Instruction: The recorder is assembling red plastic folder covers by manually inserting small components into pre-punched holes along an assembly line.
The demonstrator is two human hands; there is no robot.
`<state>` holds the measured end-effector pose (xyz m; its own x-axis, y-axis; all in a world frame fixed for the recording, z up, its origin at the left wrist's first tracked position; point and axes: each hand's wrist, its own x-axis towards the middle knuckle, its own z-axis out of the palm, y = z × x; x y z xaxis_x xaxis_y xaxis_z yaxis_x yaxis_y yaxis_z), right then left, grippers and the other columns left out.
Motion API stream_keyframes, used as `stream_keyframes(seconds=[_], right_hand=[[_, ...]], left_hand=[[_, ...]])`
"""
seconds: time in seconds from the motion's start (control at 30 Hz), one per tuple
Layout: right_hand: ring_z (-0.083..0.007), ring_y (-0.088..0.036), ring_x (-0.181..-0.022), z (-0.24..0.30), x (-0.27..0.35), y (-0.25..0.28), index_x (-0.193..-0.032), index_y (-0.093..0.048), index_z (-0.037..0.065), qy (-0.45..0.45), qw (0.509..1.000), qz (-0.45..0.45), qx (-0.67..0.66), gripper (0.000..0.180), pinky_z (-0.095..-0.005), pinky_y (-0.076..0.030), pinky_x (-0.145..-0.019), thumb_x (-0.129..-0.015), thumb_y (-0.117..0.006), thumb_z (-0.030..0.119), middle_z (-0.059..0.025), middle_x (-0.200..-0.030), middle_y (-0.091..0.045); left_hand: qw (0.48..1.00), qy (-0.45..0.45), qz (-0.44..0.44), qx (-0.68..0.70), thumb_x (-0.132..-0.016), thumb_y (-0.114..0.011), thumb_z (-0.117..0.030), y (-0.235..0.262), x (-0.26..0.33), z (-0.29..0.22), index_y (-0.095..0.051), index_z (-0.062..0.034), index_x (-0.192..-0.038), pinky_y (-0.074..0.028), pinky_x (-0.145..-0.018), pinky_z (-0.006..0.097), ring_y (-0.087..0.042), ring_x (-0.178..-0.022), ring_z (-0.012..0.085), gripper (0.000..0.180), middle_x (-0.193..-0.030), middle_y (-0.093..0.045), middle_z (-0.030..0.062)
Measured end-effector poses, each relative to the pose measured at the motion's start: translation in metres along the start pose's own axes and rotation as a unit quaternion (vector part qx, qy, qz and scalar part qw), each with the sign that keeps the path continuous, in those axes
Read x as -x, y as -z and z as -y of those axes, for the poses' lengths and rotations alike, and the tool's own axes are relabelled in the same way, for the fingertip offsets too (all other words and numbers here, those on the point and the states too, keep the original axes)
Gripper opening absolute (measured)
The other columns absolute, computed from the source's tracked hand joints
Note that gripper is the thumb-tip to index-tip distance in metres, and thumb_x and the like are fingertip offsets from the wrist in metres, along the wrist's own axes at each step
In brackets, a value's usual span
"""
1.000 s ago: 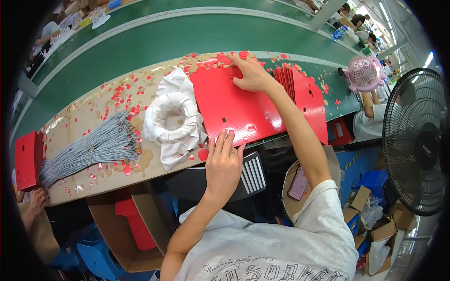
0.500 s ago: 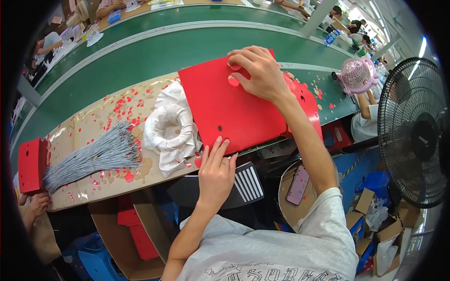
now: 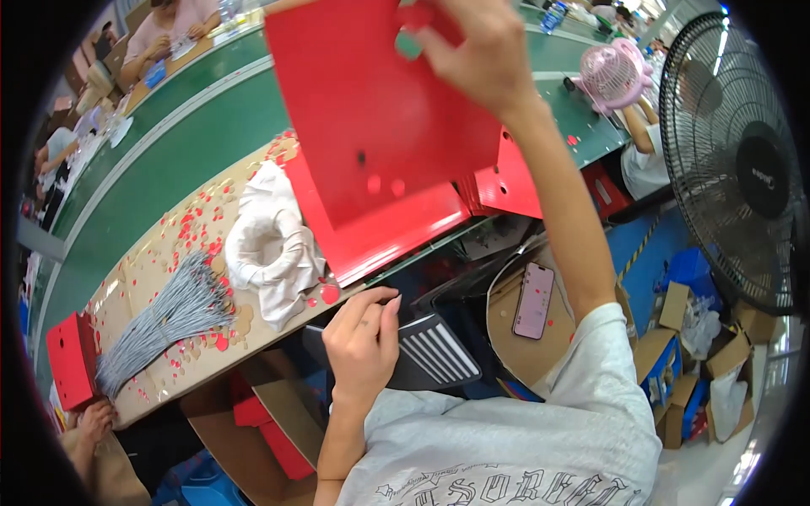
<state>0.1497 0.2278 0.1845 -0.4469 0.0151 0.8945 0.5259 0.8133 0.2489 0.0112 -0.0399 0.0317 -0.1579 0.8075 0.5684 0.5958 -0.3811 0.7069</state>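
My right hand (image 3: 485, 55) grips the upper right part of a flat red sheet (image 3: 363, 101), near a round cutout showing green. The sheet is lifted and tilted, smeared by motion, with a small dark slot in its lower part. Two small red discs (image 3: 386, 185) show near its lower edge. Beneath it, more glossy red sheets (image 3: 380, 236) lie on the bench. My left hand (image 3: 363, 337) is off the sheets, just in front of the bench edge, fingers curled in and thumb against them; nothing shows in it.
On the bench are a ring of white cloth (image 3: 268, 244), a bundle of grey cords (image 3: 164, 316), a red stack (image 3: 72, 358) and scattered discs. A black fan (image 3: 742, 169) stands at right, a pink fan (image 3: 612, 74) beyond. A phone (image 3: 534, 301) lies on a round brown surface.
My right hand has raised the top red sheet off the others, upward and left. My left hand has let go of its lower edge and drawn back, its fingers curling. The view has shifted.
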Motion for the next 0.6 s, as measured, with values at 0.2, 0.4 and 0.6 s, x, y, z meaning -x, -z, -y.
stream_keyframes(seconds=[0.2, 0.4, 0.6], right_hand=[[-0.0215, -0.069, -0.087, -0.128, 0.052, 0.039, -0.111, -0.071, 0.006, -0.196, 0.964, 0.177, 0.039, 0.031, -0.0334, -0.053, -0.079, -0.083, -0.077, 0.018, -0.0089, -0.096, -0.073], [-0.0117, -0.062, -0.072, -0.14, 0.187, 0.052, -0.114, -0.075, 0.014, -0.4, 0.857, 0.307, -0.107, 0.037, -0.0268, -0.053, -0.071, -0.077, -0.078, 0.017, -0.0031, -0.088, -0.072], [-0.0092, -0.061, -0.077, -0.121, 0.221, 0.042, -0.118, -0.074, 0.013, -0.453, 0.814, 0.339, -0.131, 0.041, -0.025, -0.051, -0.077, -0.078, -0.072, 0.009, -0.0036, -0.096, -0.075]], left_hand=[[0.995, 0.051, 0.056, 0.071, -0.091, -0.063, 0.003, 0.011, -0.003, 0.0, -0.066, 0.0053, -0.08, -0.042, -0.05, 0.031, -0.058, -0.053, 0.0222, 0.011, -0.072, -0.066, 0.012], [0.989, 0.107, 0.057, 0.082, -0.099, -0.06, -0.007, 0.016, -0.005, 0.005, -0.063, 0.005, -0.077, -0.036, -0.047, 0.032, -0.046, -0.044, 0.0191, 0.026, -0.056, -0.053, 0.0097], [0.987, 0.13, 0.057, 0.074, -0.101, -0.061, -0.011, 0.015, -0.005, 0.003, -0.055, 0.0046, -0.072, -0.029, -0.046, 0.033, -0.031, -0.046, 0.0169, 0.033, -0.054, -0.037, 0.0096]])
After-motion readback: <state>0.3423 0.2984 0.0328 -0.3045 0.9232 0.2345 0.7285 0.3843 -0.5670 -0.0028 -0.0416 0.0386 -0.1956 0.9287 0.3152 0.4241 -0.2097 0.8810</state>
